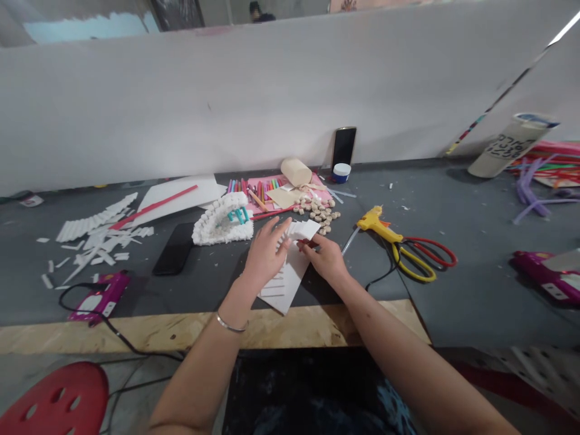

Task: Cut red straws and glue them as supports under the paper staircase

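Note:
A white board [294, 275] lies at a slant near the table's front edge, with a row of narrow white strips [272, 286] along its left side. My left hand [268, 249] rests over these strips, its thumb and fingers apart. Close by on the right, my right hand [325, 257] is closed around a small dark red stick-like thing [307, 243] at the board's upper part; its kind is hidden by my fingers. Just left of my hands stands a fluffy white model [222, 226] with a small teal ladder-like piece [238, 215].
Small wooden pieces [319, 212] lie beyond my hands. On the right are a yellow glue gun [379, 223] and scissors [428, 257]. A black phone [174, 249], white strips [97, 238] and a purple power strip [102, 297] lie left. Another phone [344, 147] leans against the wall.

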The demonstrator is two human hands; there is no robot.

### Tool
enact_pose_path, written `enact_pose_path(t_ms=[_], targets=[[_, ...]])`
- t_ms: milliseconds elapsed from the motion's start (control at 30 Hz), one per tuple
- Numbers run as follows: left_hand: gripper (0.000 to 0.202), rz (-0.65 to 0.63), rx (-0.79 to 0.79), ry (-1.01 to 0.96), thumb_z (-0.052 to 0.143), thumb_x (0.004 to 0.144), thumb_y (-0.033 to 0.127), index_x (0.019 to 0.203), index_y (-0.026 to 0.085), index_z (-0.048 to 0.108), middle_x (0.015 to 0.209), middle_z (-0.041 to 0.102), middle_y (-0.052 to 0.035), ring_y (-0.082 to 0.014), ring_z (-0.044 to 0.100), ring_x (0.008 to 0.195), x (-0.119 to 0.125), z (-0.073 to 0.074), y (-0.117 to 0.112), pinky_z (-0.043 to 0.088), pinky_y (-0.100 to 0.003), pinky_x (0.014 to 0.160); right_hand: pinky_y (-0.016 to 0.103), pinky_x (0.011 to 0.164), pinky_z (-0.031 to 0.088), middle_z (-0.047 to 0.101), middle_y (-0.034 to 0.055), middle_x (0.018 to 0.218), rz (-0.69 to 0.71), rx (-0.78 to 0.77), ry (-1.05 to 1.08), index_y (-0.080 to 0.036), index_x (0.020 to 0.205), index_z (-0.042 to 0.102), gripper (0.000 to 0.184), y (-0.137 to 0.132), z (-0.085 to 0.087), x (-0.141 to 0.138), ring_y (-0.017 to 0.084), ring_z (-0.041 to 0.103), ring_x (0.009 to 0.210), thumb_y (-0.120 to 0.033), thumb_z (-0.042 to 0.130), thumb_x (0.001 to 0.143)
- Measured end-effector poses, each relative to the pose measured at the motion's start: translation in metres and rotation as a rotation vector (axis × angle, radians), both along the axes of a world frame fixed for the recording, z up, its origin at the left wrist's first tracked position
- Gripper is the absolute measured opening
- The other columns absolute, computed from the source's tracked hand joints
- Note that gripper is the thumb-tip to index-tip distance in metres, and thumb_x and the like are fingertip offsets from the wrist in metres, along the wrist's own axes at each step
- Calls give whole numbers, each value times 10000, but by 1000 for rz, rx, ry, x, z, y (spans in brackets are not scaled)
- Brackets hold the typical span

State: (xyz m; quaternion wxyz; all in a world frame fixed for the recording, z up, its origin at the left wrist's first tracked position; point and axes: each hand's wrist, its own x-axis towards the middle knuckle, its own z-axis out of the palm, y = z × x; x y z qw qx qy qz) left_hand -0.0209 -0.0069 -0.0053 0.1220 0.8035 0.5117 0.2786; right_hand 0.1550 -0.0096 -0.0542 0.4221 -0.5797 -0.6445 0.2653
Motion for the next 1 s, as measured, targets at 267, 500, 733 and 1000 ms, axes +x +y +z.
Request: enact_pose_path(t_ms=[267, 500, 733, 1000], targets=[[434, -252, -122, 64, 321, 993, 304, 1401, 315, 465, 1502, 432, -31, -218, 366, 1393, 12, 11, 25, 281, -445, 1150, 261, 607, 415, 696, 34, 752, 4, 16, -11, -184, 886, 703, 275, 0, 1, 0, 169, 600, 643, -408, 558, 816], [406, -318, -84, -5, 341, 990, 310, 1348, 291, 532, 1453, 485, -50, -211, 424, 1344, 8, 5, 30, 332, -410, 1124, 269, 632, 424, 713, 37, 757, -15, 2, -19, -193, 830, 707, 257, 0, 5, -1, 179, 616, 671, -399, 553, 820], [411, -311, -85, -18, 313, 1000, 361, 1353, 330, 522, 1466, 470, -29, -216, 412, 1348, 8, 2, 28, 326, -414, 1123, 263, 622, 415, 710, 36, 747, -7, 2, -19, -190, 805, 707, 249, -1, 8, -1, 170, 609, 654, -382, 551, 826], [407, -305, -98, -17, 315, 1002, 340, 1344, 311, 532, 1459, 474, -39, -214, 399, 1354, 9, 4, 27, 308, -423, 1127, 262, 628, 416, 708, 31, 744, -5, -4, -12, -189, 828, 710, 253, -1, 6, -1, 171, 614, 663, -385, 550, 834]])
